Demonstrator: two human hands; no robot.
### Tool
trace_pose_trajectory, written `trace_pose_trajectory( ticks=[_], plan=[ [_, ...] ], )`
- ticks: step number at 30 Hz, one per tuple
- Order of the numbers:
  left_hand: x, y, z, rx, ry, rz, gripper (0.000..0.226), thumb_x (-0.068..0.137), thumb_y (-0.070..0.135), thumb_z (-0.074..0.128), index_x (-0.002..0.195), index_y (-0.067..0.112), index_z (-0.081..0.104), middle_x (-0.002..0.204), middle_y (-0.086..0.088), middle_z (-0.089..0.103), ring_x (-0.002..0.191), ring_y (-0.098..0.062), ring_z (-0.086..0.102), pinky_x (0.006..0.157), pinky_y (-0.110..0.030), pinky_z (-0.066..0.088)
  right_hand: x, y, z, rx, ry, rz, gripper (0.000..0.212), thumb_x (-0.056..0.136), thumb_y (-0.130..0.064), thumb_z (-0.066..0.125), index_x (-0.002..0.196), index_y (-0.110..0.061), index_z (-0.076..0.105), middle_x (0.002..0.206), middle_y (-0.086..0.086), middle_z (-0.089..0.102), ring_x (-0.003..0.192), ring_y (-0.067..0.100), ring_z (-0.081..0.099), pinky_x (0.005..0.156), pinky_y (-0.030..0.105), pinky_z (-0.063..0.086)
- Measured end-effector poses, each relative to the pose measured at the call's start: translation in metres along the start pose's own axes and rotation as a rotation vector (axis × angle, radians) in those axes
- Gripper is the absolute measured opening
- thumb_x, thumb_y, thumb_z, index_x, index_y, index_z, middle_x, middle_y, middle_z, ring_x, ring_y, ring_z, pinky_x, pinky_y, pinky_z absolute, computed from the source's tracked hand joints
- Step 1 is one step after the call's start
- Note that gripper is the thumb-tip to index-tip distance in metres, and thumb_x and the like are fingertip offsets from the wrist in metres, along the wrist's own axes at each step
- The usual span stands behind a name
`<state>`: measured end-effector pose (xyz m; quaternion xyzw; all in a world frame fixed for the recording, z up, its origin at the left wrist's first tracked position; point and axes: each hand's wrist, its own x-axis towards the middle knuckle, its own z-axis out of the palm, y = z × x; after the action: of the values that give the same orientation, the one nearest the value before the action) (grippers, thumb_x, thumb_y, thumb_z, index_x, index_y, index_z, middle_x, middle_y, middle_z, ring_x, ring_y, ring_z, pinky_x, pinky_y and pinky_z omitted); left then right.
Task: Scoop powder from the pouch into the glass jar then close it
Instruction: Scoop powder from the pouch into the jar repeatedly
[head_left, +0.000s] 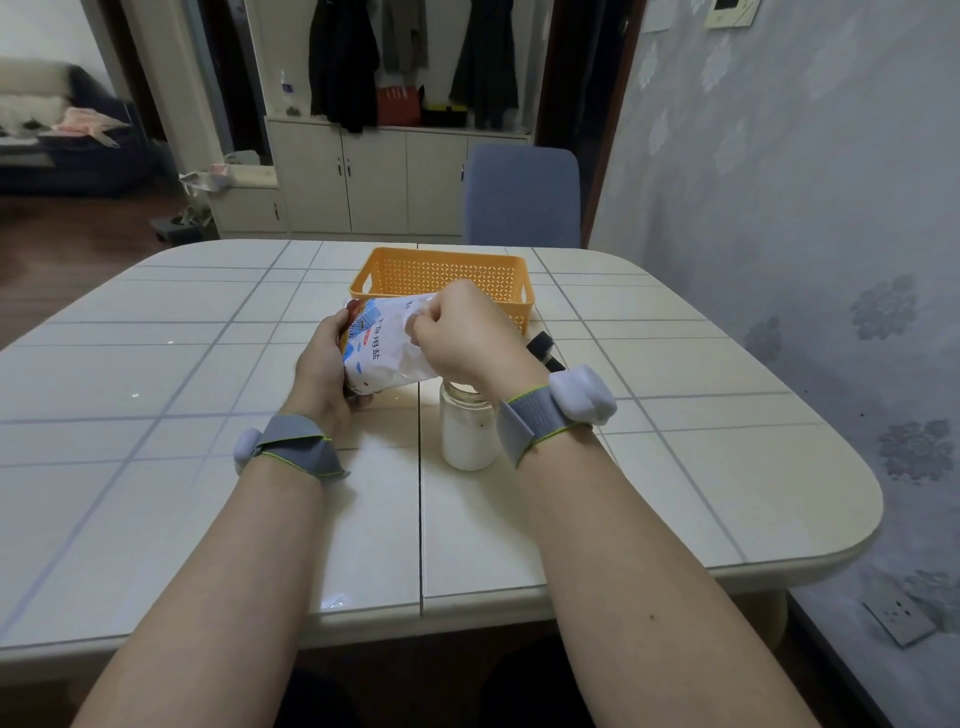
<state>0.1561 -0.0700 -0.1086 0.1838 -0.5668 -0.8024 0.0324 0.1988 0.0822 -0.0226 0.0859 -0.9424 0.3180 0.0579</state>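
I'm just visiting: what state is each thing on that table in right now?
White printed plastic pouch: tilted, held by both hands.
Clear glass jar: upright, no lid on, mostly full of white powder.
Left hand: grips the pouch's lower end.
Right hand: fingers pinch the pouch's upper end, above the jar.
Orange plastic mesh basket: upright behind the pouch.
Small black object: lies beside the basket, partly hidden.

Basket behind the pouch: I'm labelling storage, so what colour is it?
The basket is orange, with perforated walls; the head view shows it.
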Motion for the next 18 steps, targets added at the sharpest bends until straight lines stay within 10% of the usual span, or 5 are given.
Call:
trace_pose_trajectory(
  ticks=[6, 18],
  plan=[
    [0.000, 0.000, 0.001, -0.001, 0.007, 0.003, 0.032, 0.084, 0.060, 0.063, 0.080, 0.028, 0.066, 0.061, 0.009, 0.065, 0.048, -0.016, 0.055, 0.043, -0.019, 0.036, -0.005, 0.011, -0.012, 0.394, 0.052, 0.082, 0.037, 0.095, -0.024, 0.063, 0.065, -0.003, 0.068, 0.064, 0.007, 0.059, 0.061, 0.022, 0.043, 0.062, 0.034, 0.039],
    [0.003, -0.001, 0.000, -0.004, -0.019, 0.005, 0.033, 0.084, 0.061, 0.062, 0.085, 0.028, 0.065, 0.065, 0.007, 0.063, 0.050, -0.017, 0.053, 0.041, -0.019, 0.035, -0.031, 0.040, -0.027, 0.919, 0.130, 0.252, 0.031, 0.096, -0.017, 0.065, 0.067, -0.006, 0.065, 0.045, -0.006, 0.051, 0.036, 0.009, 0.035, 0.041, 0.019, 0.028]
  ],
)
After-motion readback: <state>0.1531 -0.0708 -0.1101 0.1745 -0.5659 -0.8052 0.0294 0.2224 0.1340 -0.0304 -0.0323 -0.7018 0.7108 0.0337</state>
